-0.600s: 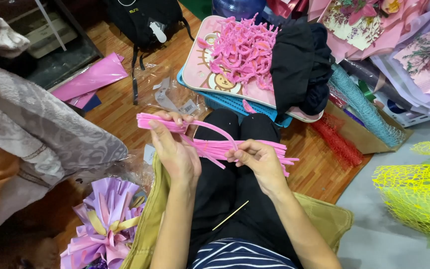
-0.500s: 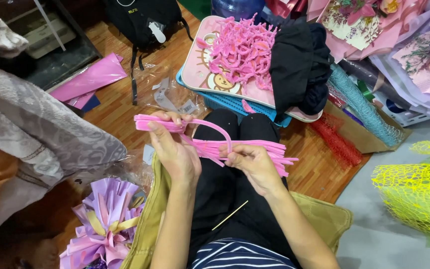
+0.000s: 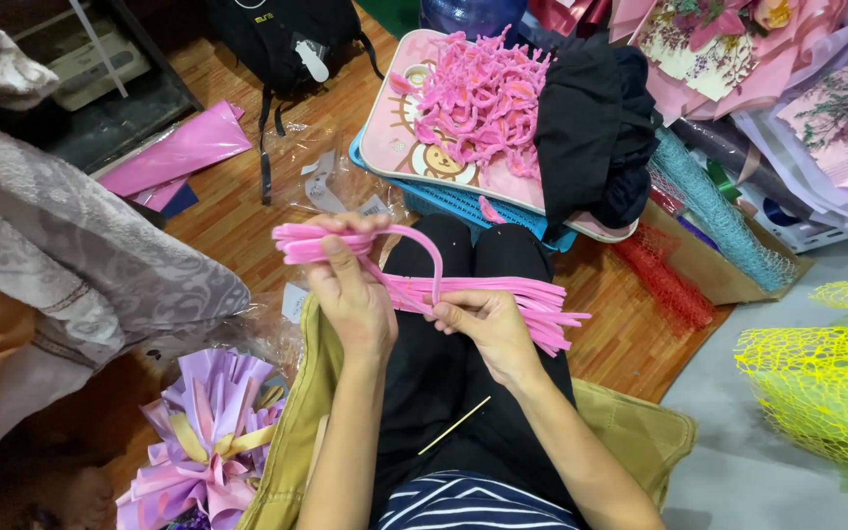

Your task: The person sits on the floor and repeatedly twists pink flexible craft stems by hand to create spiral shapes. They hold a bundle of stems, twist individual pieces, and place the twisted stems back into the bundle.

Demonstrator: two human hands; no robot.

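Dozens of pink pipe cleaners (image 3: 503,299) lie across my lap at frame centre, my left hand (image 3: 350,294) clenched round one end, my right hand (image 3: 488,329) pinching a bent stem that could spring loose and scatter the bundle.

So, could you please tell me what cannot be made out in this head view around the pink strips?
- How many pink strips are in the bundle: too fine and packed together.
- The left hand grip: its fingers curl under the strips, out of sight.
- What lies beneath the black cloth on the pink tray: covered.
- The thin stick on the lap: too small to identify.
- The purple bouquet: cut off by the bottom edge.
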